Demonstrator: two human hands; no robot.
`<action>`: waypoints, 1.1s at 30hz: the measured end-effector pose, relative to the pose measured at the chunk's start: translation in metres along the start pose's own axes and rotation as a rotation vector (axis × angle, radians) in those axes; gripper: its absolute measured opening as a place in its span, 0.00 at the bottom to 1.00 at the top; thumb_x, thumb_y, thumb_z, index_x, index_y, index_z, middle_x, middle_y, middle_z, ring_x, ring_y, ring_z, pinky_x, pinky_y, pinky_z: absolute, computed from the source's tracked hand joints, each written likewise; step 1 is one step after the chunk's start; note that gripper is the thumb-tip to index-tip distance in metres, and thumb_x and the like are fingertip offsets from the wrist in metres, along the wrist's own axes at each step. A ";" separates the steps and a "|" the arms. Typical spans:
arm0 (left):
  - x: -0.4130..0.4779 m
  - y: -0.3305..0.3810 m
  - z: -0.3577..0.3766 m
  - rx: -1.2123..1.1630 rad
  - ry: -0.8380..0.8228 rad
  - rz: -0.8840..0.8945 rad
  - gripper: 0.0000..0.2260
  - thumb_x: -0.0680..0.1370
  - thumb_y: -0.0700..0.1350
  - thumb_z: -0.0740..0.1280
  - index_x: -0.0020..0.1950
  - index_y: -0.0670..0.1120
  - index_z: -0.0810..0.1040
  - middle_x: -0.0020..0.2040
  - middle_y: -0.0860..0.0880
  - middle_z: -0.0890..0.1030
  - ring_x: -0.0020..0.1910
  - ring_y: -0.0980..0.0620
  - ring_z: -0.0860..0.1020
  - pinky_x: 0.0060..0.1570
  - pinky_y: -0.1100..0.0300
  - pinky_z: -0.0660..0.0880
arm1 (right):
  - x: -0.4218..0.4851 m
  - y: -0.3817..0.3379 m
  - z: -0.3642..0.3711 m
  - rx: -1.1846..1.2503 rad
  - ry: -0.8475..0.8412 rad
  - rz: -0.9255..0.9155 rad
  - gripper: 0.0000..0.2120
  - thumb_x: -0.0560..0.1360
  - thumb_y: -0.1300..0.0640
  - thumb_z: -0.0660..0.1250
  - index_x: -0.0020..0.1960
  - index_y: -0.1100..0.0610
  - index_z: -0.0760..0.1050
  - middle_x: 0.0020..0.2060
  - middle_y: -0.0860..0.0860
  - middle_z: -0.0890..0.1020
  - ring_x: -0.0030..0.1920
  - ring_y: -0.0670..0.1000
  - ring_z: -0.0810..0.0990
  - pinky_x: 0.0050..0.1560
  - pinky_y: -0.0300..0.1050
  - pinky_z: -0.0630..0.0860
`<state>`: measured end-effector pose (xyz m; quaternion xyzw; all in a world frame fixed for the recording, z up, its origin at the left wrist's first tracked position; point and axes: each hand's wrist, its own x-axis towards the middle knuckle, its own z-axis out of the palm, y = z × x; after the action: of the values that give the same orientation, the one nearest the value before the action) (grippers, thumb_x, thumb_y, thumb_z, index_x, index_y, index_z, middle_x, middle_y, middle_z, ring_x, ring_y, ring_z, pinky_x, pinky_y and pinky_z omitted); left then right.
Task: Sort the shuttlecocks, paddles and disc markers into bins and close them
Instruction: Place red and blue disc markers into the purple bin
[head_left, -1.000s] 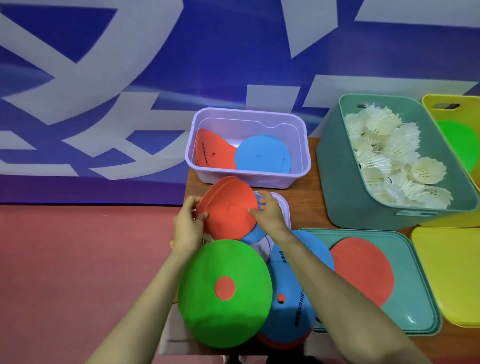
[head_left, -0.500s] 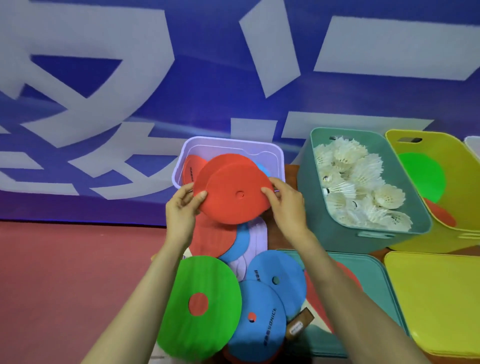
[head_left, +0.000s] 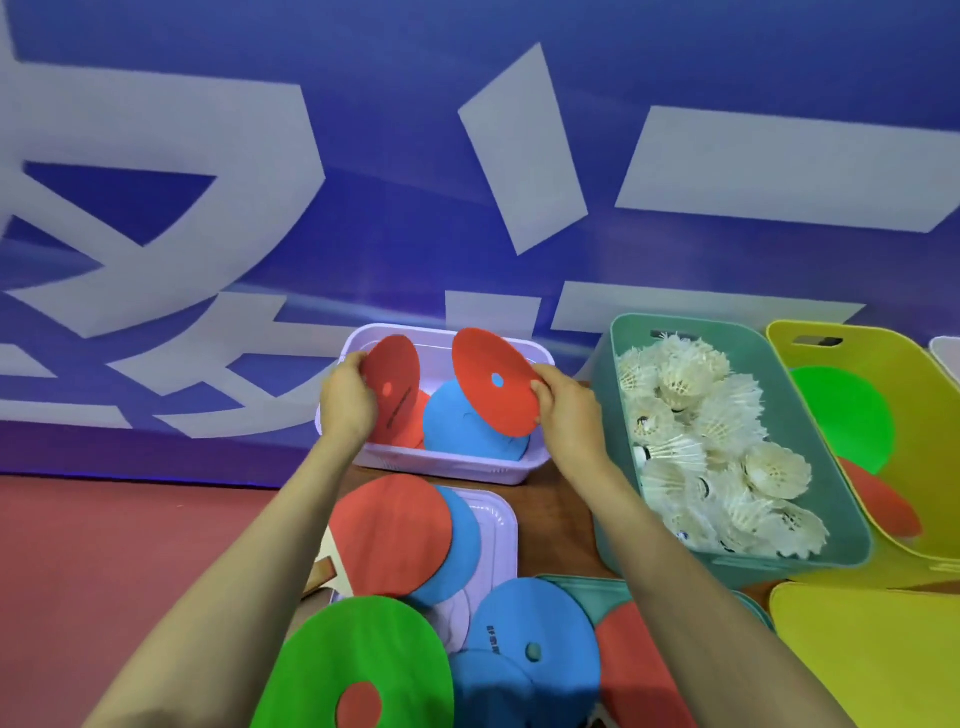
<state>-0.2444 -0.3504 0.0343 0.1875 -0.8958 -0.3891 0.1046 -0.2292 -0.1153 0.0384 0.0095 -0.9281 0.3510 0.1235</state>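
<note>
we note the green disc (head_left: 358, 660) is cut by the lower edge; print on the discs is unreadable. left hand (head_left: 347, 402) pinches the left red disc (head_left: 392, 384), right hand (head_left: 569, 415) pinches the right red disc (head_left: 493, 384), both tilted over the lilac bin (head_left: 457, 470) on the tabletop (head_left: 550, 525).

Blurred dark print on blue disc (head_left: 545, 613), red disc (head_left: 395, 374), none legible

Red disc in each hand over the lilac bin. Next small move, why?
Probably lower and let go of both. The left hand grips the left red disc, the right hand the right red disc, both tilted over the lilac bin, which holds a blue disc.
</note>
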 end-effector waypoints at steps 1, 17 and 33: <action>0.005 0.000 0.002 0.035 -0.010 0.017 0.19 0.75 0.30 0.57 0.65 0.40 0.74 0.58 0.36 0.78 0.57 0.37 0.74 0.53 0.52 0.69 | 0.005 0.000 0.005 -0.015 -0.019 0.001 0.12 0.79 0.59 0.60 0.59 0.56 0.77 0.49 0.58 0.83 0.49 0.63 0.79 0.50 0.53 0.75; 0.079 -0.039 0.032 0.419 -0.232 0.182 0.20 0.75 0.33 0.56 0.65 0.43 0.74 0.60 0.38 0.77 0.57 0.37 0.76 0.53 0.49 0.72 | 0.098 -0.018 0.074 -0.359 -0.642 -0.358 0.13 0.80 0.57 0.57 0.60 0.52 0.75 0.56 0.54 0.77 0.57 0.58 0.74 0.56 0.51 0.71; 0.065 -0.059 0.024 0.360 -0.235 0.139 0.13 0.73 0.37 0.68 0.58 0.40 0.76 0.50 0.39 0.80 0.51 0.38 0.77 0.51 0.48 0.73 | 0.104 -0.040 0.148 0.060 -0.647 -0.143 0.19 0.77 0.64 0.62 0.67 0.62 0.66 0.65 0.58 0.73 0.65 0.56 0.71 0.61 0.40 0.64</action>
<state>-0.2966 -0.3986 -0.0228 0.0943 -0.9676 -0.2341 -0.0088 -0.3591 -0.2349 -0.0177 0.1893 -0.9055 0.3473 -0.1536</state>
